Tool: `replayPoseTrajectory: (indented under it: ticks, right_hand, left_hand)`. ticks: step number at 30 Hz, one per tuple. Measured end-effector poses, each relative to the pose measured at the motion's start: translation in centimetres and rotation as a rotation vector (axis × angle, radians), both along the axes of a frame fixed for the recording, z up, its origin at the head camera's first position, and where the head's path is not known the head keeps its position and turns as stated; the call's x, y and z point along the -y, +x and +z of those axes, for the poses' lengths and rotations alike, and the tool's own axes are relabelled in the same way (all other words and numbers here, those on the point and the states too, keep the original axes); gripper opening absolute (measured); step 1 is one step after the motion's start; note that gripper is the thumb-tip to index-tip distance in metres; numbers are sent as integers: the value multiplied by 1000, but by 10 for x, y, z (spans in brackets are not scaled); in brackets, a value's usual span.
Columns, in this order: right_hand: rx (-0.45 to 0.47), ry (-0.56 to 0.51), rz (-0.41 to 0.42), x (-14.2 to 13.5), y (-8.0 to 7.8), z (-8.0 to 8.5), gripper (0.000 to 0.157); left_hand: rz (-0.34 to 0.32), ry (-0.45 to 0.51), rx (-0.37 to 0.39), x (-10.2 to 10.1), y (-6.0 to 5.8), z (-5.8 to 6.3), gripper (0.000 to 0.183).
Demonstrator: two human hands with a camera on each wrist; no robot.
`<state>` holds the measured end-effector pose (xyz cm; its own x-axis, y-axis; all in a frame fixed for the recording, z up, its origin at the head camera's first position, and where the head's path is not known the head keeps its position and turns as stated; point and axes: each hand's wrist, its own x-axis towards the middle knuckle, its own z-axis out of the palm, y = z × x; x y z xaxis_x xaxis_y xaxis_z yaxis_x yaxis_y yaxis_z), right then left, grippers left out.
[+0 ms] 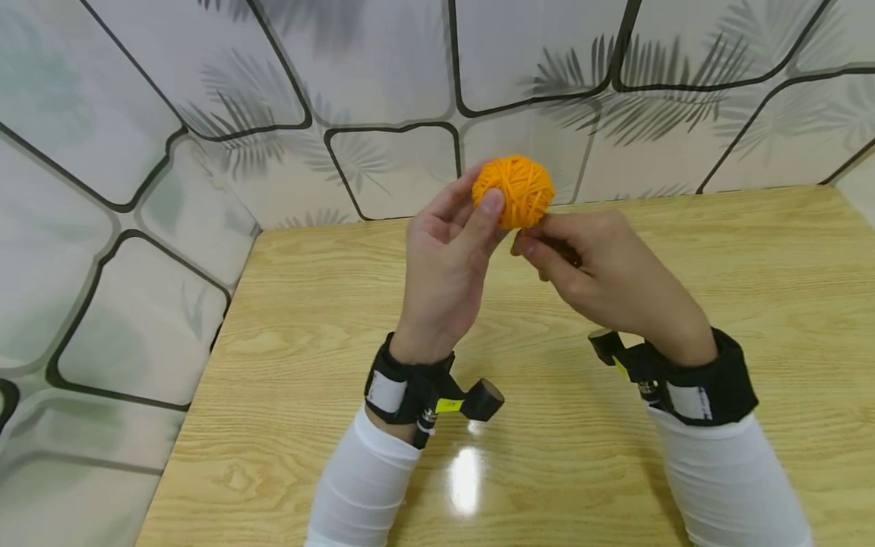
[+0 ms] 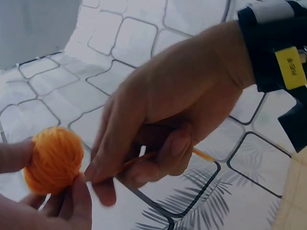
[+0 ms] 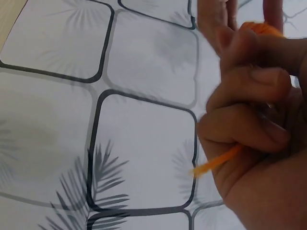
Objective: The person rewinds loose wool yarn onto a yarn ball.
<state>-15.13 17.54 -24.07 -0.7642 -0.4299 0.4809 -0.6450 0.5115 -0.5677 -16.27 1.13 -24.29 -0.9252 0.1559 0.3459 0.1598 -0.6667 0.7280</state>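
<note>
An orange ball of yarn (image 1: 521,190) is held up over the table between the thumb and fingers of my left hand (image 1: 447,254). My right hand (image 1: 601,266) is close against the ball's lower right side, pinching the strand that comes off it. In the left wrist view, the strand (image 2: 139,160) runs from the ball (image 2: 53,160) through the curled fingers of my right hand (image 2: 158,105). Its loose tail (image 3: 211,166) pokes out below those fingers in the right wrist view, where most of the ball is hidden behind the hand.
A light wood-grain table (image 1: 307,319) lies under both hands. Behind it and along the left stands a pale wall covering (image 1: 383,68) with dark outlines and leaf prints. Black wrist straps (image 1: 410,387) with small cameras stick out from both wrists.
</note>
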Motion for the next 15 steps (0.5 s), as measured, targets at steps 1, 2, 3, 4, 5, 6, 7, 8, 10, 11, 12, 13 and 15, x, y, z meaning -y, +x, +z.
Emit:
replayPoseTrajectory:
  ticks: [1,2,3,4,5,6,7,8,10,11,12,13,15]
  right_hand:
    - [-4,33,4,1,2,1,9]
    - [-8,57,5,2,3,2,10]
    - [-18,71,0,2,5,3,10]
    - [-34,78,-8,1,8,5,10]
    - [-57,77,-17,1,10,7,9]
    - [-81,70,-25,-1,13,10,9]
    - [-104,57,-30,-2,15,13,8]
    - [-131,41,-36,-4,18,16,7]
    - [-183,7,-43,-7,20,21,6]
    - [-207,-7,-47,-8,21,23,6]
    - [-231,-19,-51,-10,21,25,6]
    - [-256,-33,-53,-11,21,26,6]
    - [-301,-74,-58,-13,19,27,4]
  left_hand:
    - [35,-12,1,-2,0,0,35]
    - [68,-36,-10,-3,0,-1,35]
    - [103,-73,-33,-4,0,-1,36]
    - [137,-117,-63,-4,0,-1,36]
    - [170,-165,-101,-4,-1,-1,37]
    - [197,-210,-139,-3,-1,-1,38]
    - [215,-255,-175,-2,-1,0,39]
    - [224,-299,-214,-1,-2,0,40]
    - [206,-374,-276,1,-1,1,41]
    - [182,-404,-298,1,-1,1,41]
    - [152,-430,-313,2,0,1,41]
    - [122,-458,-325,3,0,1,40]
    - [59,-508,-350,5,1,2,40]
